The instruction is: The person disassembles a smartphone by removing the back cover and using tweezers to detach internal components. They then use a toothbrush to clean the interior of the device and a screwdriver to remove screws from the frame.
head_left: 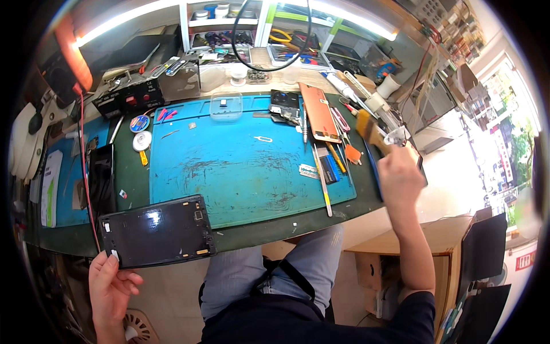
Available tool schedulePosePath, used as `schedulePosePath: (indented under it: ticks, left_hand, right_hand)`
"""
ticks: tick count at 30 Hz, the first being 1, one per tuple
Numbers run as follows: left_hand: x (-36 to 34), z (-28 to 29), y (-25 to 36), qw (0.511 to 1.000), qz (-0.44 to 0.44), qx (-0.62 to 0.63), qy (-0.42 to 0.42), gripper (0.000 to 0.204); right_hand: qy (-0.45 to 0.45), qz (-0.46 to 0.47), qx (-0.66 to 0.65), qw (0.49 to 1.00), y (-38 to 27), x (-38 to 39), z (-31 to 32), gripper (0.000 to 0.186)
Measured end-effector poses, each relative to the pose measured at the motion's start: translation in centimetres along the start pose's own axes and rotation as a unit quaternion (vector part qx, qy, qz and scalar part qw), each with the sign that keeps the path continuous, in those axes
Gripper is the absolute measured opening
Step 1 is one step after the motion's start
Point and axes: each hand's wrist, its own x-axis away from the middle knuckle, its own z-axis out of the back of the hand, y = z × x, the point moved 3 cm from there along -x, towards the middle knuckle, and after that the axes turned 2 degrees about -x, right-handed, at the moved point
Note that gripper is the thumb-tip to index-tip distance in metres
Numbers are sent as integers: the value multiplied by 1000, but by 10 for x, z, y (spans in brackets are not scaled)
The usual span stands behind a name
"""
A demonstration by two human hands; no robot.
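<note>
By the left grip (113, 282), a flat black rectangular panel (157, 232) is pinched at its near-left corner; by the forward-stretched right grip (403, 175), a yellow-brown bristled brush (373, 135) is clasped.

Black panel (157, 234), yellow-brown brush (371, 131), blue mat (197, 152) (streaked dark), copper-orange cover (318, 110), pale-blue jeans (234, 278)

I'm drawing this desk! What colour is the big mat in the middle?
The mat is blue with dark scuffs, best seen in the head view.
</note>
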Motion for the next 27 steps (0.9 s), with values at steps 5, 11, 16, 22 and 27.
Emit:
schedulePosePath:
  ticks: [5,11,16,22,27]
  left_hand:
    - [3,15,2,999,-22,16,31,28]
    - [11,25,12,992,-67,55,89,27]
    - [43,87,27,985,-111,56,121,26]
    - [50,102,36,974,-156,59,150,25]
    - [51,96,34,961,-154,77,215,24]
  right_hand:
    - [34,152,-258,953,-57,-19,66,46]
    - [-34,375,-287,881,-155,-13,63,37]
    - [-185,414,-589,669,-151,-18,112,33]
    - [-20,401,-312,861,-193,-12,62,33]
    - [-148,478,-640,583,-183,14,100,46]
